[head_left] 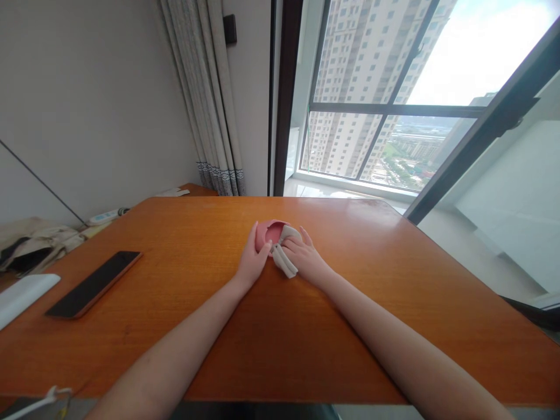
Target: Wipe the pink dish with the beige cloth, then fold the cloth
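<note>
A small pink bowl-like piece (263, 232) with a hollow inside is held over the middle of the wooden table (219, 350). My left hand (252, 256) grips its left side, thumb at the near rim. A pale grey cloth (285, 262) is pinched in my right hand (306, 256), its upper part pressed against the right side of the pink piece and its lower end hanging toward me. Some of my right fingers are hidden behind the cloth. Exactly what kind of thing the pink piece is, I cannot tell.
On the left of the table lie a dark phone-like slab (94, 284) and a white object (26, 294). Beyond the left edge are a cloth bag (39, 239) and a power strip (105, 217). A curtain (212, 105) and a large window (371, 111) stand behind.
</note>
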`<state>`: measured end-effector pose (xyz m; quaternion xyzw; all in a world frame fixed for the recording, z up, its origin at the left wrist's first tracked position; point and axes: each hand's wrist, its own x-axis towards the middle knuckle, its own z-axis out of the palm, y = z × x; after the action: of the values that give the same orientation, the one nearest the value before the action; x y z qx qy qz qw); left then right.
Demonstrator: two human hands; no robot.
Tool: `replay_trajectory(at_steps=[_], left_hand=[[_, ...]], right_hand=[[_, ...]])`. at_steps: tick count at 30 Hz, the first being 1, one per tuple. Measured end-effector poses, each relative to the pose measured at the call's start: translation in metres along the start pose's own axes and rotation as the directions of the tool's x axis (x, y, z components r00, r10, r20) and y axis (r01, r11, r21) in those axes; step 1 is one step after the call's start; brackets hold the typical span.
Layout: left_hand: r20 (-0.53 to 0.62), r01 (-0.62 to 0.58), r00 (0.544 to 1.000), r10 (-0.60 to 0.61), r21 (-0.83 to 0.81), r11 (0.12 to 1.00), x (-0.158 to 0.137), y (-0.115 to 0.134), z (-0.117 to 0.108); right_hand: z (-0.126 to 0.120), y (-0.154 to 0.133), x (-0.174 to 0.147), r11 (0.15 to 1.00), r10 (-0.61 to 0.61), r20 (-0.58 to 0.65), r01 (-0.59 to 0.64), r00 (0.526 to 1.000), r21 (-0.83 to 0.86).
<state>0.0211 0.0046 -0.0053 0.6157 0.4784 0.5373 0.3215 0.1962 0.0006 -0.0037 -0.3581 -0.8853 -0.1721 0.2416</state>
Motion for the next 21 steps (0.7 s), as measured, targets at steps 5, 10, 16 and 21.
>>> replay_trajectory(at_steps=[5, 10, 16, 21], left_hand=[[-0.013, -0.032, 0.999, 0.032, -0.030, 0.999, -0.009, 0.004, 0.006], [-0.061, 0.042, 0.997, -0.044, -0.039, 0.998, -0.005, 0.004, 0.006], [0.121, -0.155, 0.982, 0.146, 0.076, 0.985, 0.006, 0.009, -0.014], [0.062, 0.041, 0.998, -0.028, -0.232, 0.972, -0.012, 0.006, 0.013]], right_hand=[[0.000, 0.001, -0.002, 0.997, -0.075, -0.032, 0.075, 0.997, -0.016], [0.002, -0.003, 0.002, 0.995, -0.102, -0.014, 0.102, 0.995, 0.001], [-0.001, 0.000, 0.001, 0.998, -0.059, -0.003, 0.059, 0.998, -0.032], [0.002, 0.002, -0.002, 0.999, -0.019, -0.050, 0.017, 0.999, -0.047]])
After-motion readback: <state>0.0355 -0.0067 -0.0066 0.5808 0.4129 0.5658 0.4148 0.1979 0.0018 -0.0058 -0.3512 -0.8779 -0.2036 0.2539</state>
